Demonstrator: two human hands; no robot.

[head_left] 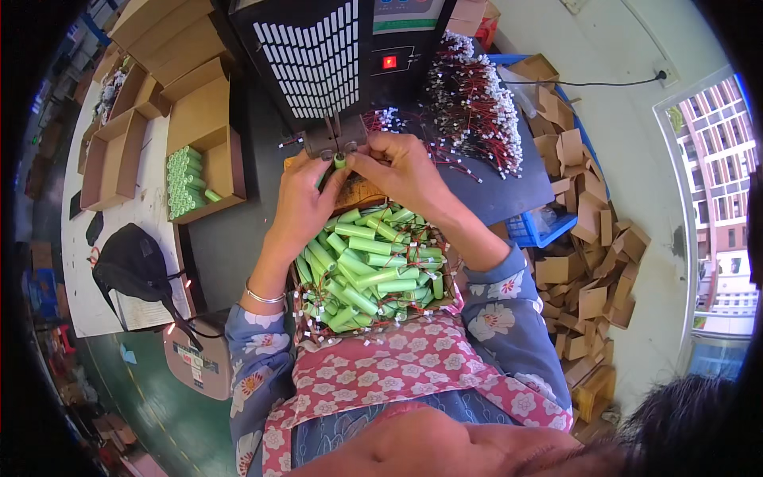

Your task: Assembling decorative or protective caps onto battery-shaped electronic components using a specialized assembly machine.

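My left hand [306, 199] and my right hand [401, 171] meet under the head [334, 139] of a black bench machine. Together they pinch one green cylindrical battery cell [340, 161] upright against the machine's two tips. A silver bangle sits on my left wrist. Below my hands, in my lap, lies a heap of green cells with thin red and black wires [369, 266] attached.
A cardboard box [226, 163] with several green cells [183, 183] stands at the left, among empty cartons. A pile of red and black wire leads [477, 111] lies at the right of the machine. Small flattened cartons [588, 262] litter the floor at the right. A black bag [131, 262] rests at the left.
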